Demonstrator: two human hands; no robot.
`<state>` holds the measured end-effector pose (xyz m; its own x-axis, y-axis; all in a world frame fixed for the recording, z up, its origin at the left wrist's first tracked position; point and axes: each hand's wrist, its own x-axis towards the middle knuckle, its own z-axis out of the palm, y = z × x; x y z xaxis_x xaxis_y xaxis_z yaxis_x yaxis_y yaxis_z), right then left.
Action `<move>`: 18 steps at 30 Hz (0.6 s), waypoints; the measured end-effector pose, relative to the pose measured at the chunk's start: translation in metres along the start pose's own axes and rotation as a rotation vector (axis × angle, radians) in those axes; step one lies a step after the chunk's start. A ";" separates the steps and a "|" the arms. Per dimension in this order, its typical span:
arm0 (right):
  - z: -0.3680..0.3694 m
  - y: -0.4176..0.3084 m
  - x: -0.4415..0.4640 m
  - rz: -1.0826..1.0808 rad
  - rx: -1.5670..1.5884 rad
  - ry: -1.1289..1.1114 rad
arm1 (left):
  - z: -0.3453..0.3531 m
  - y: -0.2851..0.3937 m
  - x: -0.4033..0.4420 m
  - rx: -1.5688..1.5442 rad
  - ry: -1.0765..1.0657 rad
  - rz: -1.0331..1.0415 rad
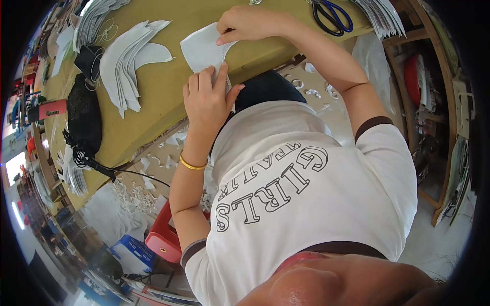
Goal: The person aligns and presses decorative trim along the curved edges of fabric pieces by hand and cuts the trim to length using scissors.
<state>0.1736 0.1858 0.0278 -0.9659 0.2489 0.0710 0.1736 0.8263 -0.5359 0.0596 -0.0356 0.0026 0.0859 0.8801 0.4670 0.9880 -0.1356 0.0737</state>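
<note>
On the table edge in front of me lies a white curved cut piece [200, 47], with a seam-like line along its right side. My left hand [208, 98] rests on its near end, fingers stretched out and pressing down, the thumb apart; a gold bangle is on that wrist. Thumb and fingers of my right hand [240, 25] are closed on the piece's upper right edge. Left of it lies a fanned stack of similar white pieces [120, 69]. Whether anything small sits in my right fingertips is hidden.
Scissors with dark blue handles [332, 18] lie near the far edge. More white stacks sit at the upper left [94, 23] and upper right [383, 18]. A black cloth-like bundle [84, 117] with a cord lies left. White scraps [135, 199] cover the floor near a red bag [166, 234].
</note>
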 end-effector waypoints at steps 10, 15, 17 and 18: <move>0.000 -0.017 0.014 0.103 -0.150 -0.050 | 0.002 0.003 0.000 0.037 0.003 -0.018; -0.016 -0.011 0.007 -0.037 -0.044 -0.018 | 0.003 0.004 0.002 0.032 0.006 -0.040; -0.010 -0.002 0.011 -0.051 0.002 -0.001 | 0.004 0.005 0.003 0.036 0.023 -0.042; -0.007 -0.001 0.012 -0.059 0.026 0.009 | 0.004 0.005 0.004 0.036 0.022 -0.050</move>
<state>0.1627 0.1916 0.0353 -0.9725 0.2049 0.1107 0.1113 0.8264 -0.5520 0.0656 -0.0307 0.0012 0.0338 0.8751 0.4828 0.9950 -0.0748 0.0658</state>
